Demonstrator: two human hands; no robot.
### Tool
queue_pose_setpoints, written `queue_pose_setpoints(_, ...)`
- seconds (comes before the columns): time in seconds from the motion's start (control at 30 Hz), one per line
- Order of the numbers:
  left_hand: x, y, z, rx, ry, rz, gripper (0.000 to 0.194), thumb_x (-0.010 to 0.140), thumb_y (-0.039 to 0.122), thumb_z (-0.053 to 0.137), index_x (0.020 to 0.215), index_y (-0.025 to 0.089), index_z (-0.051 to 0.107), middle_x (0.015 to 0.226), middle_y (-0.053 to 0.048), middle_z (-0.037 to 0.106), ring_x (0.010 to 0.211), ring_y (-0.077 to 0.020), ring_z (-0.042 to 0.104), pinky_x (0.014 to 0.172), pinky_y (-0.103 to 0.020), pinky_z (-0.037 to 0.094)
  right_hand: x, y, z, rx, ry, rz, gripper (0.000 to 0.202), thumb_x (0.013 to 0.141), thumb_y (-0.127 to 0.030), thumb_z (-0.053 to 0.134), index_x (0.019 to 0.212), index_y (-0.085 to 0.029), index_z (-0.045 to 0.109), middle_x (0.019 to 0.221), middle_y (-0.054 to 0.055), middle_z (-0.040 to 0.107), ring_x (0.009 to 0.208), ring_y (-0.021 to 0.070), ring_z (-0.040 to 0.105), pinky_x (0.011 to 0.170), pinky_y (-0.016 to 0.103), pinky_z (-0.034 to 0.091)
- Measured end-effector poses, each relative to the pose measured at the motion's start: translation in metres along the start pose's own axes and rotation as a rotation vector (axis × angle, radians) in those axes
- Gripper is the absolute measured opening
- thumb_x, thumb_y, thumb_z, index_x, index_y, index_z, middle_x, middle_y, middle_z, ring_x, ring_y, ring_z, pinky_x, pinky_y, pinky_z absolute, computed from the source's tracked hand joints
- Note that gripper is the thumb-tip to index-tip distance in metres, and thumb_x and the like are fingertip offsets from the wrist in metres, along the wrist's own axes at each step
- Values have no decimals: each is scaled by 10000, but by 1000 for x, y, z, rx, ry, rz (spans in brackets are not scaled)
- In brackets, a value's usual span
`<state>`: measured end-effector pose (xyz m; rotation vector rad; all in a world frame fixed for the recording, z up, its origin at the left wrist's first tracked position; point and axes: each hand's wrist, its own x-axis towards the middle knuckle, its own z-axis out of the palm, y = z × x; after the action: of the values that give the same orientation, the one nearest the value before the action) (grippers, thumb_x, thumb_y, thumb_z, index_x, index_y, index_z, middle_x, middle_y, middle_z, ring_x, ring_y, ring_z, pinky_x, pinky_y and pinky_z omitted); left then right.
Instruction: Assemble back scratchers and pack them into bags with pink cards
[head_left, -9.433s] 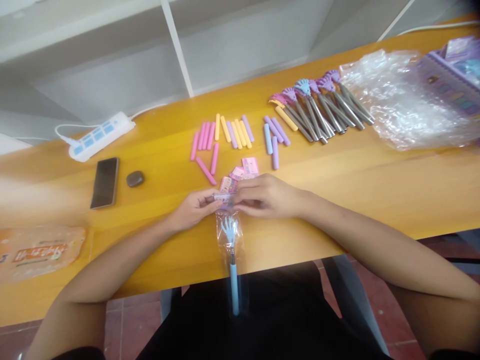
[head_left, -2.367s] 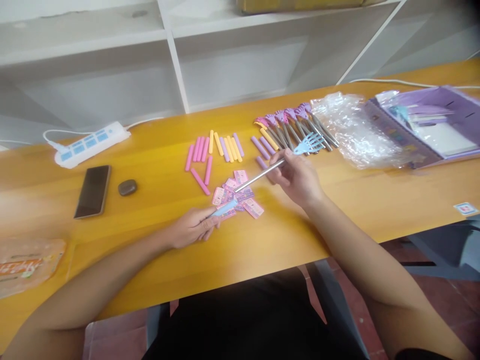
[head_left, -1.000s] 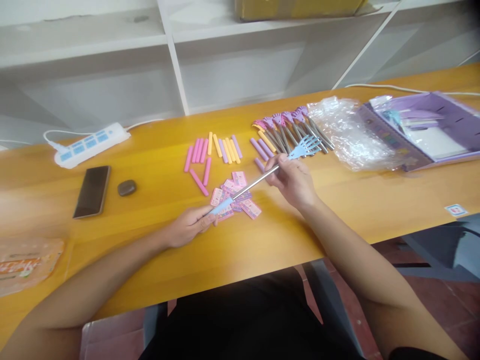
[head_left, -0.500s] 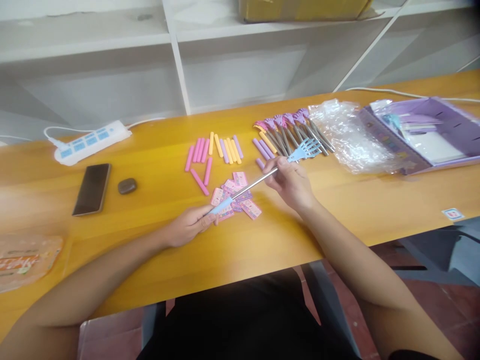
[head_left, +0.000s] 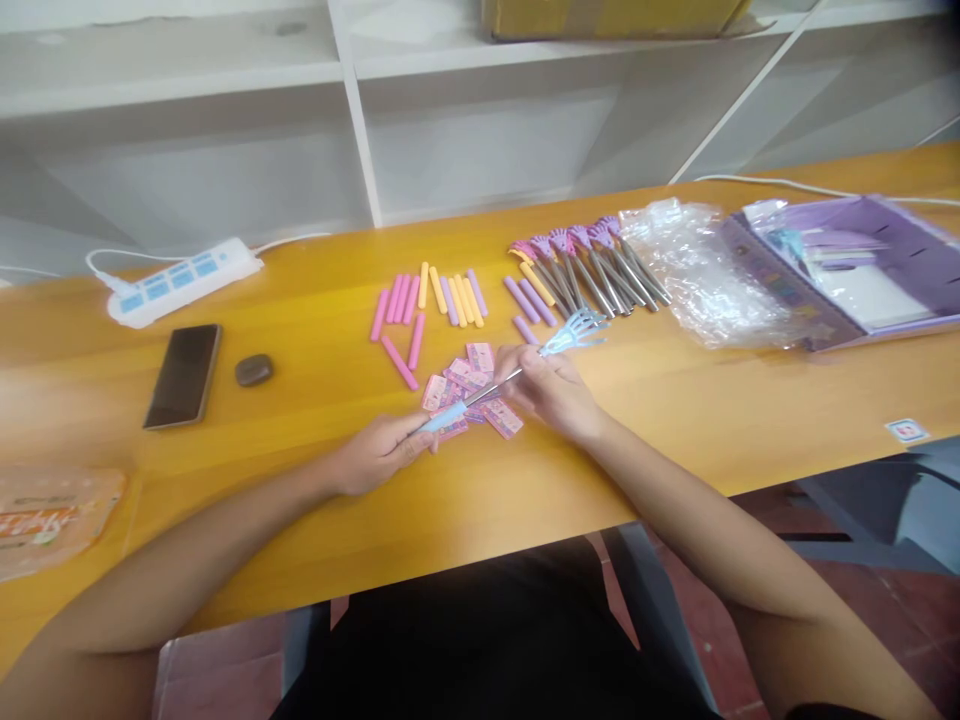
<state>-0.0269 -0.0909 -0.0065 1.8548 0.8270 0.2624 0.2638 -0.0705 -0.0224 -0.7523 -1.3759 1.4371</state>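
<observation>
A back scratcher (head_left: pixel 489 390) with a light blue handle, a metal rod and a light blue claw head spans the space between my hands. My left hand (head_left: pixel 386 448) is closed around its handle. My right hand (head_left: pixel 551 390) is closed on the rod just below the claw. Under the rod lies a loose pile of pink and purple printed cards (head_left: pixel 501 418). Behind it are pink sticks (head_left: pixel 400 362), with yellow sticks (head_left: pixel 465 302) and purple ones among them. Several metal rods with purple and pink claw heads (head_left: pixel 600 265) lie behind my right hand.
Crumpled clear plastic (head_left: pixel 690 270) lies against a purple box (head_left: pixel 847 330) on the right. A power strip (head_left: pixel 187 285), a phone (head_left: pixel 182 378) and a small dark case (head_left: pixel 253 370) are on the left. A plastic packet (head_left: pixel 56 520) lies at the left edge; shelves (head_left: pixel 480 130) stand behind.
My right hand has moved left and nearer with the claw end, so the visible rod between my hands is shorter. My left hand keeps its hold on the handle.
</observation>
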Motion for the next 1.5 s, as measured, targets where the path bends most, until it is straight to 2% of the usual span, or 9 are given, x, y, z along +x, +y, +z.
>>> queue_pose_setpoints(0.2,1,-4,3,54,4,35,452,1126,561,362,991,203,603,750,22,538,692,-158,499,707,-284,398,-3,7,18,88,-94,-17,476,1068,-633,584,934,-207,748,652,-43,487,439,80,367,455,259,277)
queue_pose_setpoints(0.33,0,-2,5,62,-15,34,445,1128,551,353,979,208,592,702,35,503,663,-160,491,695,-288,391,-7,15,28,123,-133,-34,451,1115,-572,528,967,-212,755,600,-60,446,442,84,364,482,250,296)
queue_pose_setpoints(0.57,-2,0,6,61,-32,31,441,1127,537,334,985,209,594,683,37,503,635,-160,491,668,-289,389,-10,22,38,185,-184,-25,411,1124,-525,529,969,-203,732,653,-40,491,502,92,404,513,243,312)
queue_pose_setpoints(0.77,-2,-3,5,102,-53,39,444,1127,534,332,1002,208,606,709,32,525,643,-158,513,694,-293,411,-14,27,42,207,-205,22,448,1108,-587,533,964,-191,685,647,-50,442,520,97,358,483,217,284)
queue_pose_setpoints(0.93,-2,-2,4,119,-57,47,439,1130,528,324,996,212,599,734,23,554,658,-159,524,720,-296,426,-15,27,43,224,-230,23,432,1121,-562,517,972,-186,667,654,-50,430,534,99,354,493,218,277)
queue_pose_setpoints(1.13,1,-4,0,159,-61,62,437,1123,554,347,1005,212,591,801,7,604,687,-156,541,716,-285,437,-17,14,38,138,-216,44,457,1123,-569,514,1035,-162,701,602,-76,352,515,90,298,513,239,211)
queue_pose_setpoints(1.23,0,-4,-9,244,-46,49,446,1124,567,354,1049,212,612,855,-14,647,713,-168,574,716,-290,448,-14,3,30,131,-144,7,422,1095,-573,579,1103,-173,712,598,-91,296,505,87,268,506,245,199)
queue_pose_setpoints(1.37,-3,17,-32,442,-1,-4,420,1130,559,380,1114,229,638,950,-46,719,769,-201,646,728,-314,468,-2,-18,23,85,-55,-56,373,1075,-556,629,1055,-200,738,616,-76,314,526,87,248,503,256,173)
queue_pose_setpoints(1.5,1,71,-58,614,136,-41,399,1140,527,371,1077,217,614,1016,-76,728,827,-220,657,761,-347,474,29,-55,30,5,-197,-160,427,1094,-590,574,1103,-203,753,630,-71,313,518,89,242,472,268,158)
